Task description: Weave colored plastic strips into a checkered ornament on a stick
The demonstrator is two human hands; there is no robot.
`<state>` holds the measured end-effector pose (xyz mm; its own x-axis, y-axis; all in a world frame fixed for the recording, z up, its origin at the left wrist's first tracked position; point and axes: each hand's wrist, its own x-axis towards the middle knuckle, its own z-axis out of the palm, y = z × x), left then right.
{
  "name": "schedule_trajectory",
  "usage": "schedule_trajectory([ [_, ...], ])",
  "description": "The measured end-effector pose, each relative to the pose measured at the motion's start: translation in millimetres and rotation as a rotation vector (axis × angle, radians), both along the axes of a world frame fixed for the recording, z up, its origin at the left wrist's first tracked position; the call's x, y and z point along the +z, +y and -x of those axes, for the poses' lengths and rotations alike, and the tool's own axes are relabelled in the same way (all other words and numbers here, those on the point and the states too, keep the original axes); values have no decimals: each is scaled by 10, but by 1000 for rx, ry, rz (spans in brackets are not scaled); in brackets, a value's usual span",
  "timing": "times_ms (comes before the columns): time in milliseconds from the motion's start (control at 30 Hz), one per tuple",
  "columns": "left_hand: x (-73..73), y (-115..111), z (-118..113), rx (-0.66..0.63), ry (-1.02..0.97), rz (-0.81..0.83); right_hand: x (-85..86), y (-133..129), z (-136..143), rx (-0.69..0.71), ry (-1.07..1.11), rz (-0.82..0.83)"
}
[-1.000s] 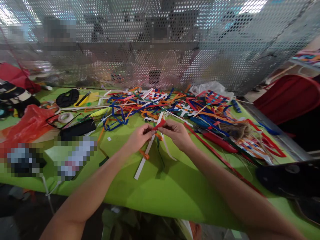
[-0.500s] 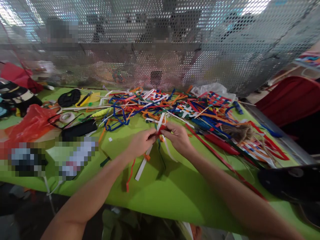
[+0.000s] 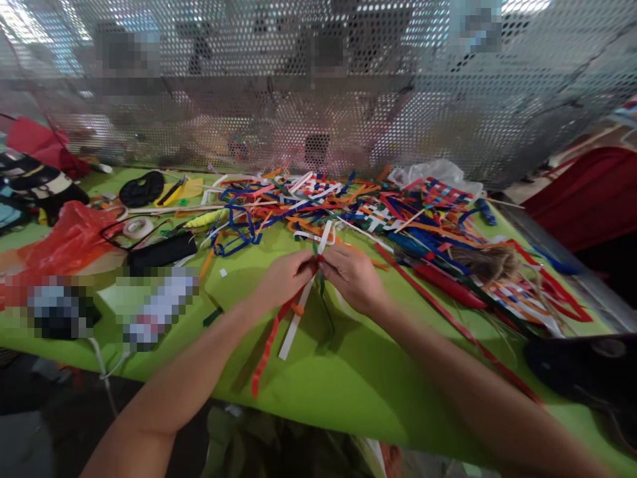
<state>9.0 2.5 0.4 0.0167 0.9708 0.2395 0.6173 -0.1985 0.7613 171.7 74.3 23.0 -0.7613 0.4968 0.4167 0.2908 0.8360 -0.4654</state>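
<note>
Both hands meet over the green tabletop (image 3: pixel 348 385), pinching a small bundle of crossed strips. My left hand (image 3: pixel 286 275) is closed on a red strip (image 3: pixel 263 362), whose long end hangs down toward the table's front edge. Fingertips of my right hand (image 3: pixel 355 275) press together at the same crossing, from the other side. A white strip (image 3: pixel 291 335) runs diagonally through the crossing and sticks out above and below. Beneath the hands dangle a dark green strip (image 3: pixel 327 309) and a short orange piece (image 3: pixel 297 309). The crossing itself is mostly hidden by my fingers.
Behind the hands lies a tangled heap of coloured strips (image 3: pixel 298 206) with woven pieces. Left are a yellow cutter (image 3: pixel 172 191), a tape roll (image 3: pixel 138 228), a black case (image 3: pixel 162 253) and an orange plastic bag (image 3: pixel 74 232). A perforated metal screen (image 3: pixel 223 99) stands behind.
The red strip's end now hangs longer and straighter below my left hand. My hands have drawn closer together at the crossing. The view has shifted slightly.
</note>
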Motion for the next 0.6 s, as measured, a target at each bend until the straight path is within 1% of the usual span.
schedule_trajectory([
  [100, -16, 12, -7, 37, 34, -15, 15, 1, 0, -6, 10, -13],
  [200, -32, 50, 26, -7, -135, 38, 42, 44, 3, -38, 82, 57],
  [300, -26, 73, 63, -95, -340, 205, 49, 129, -6, -159, 202, 133],
  [400, -6, 64, 76, -175, -508, 347, 26, 273, -52, -284, 336, 266],
  [500, 4, 47, 77, -202, -598, 379, -3, 451, -128, -342, 495, 412],
  [600, -3, 44, 81, -182, -660, 381, -18, 557, -176, -366, 629, 499],
])
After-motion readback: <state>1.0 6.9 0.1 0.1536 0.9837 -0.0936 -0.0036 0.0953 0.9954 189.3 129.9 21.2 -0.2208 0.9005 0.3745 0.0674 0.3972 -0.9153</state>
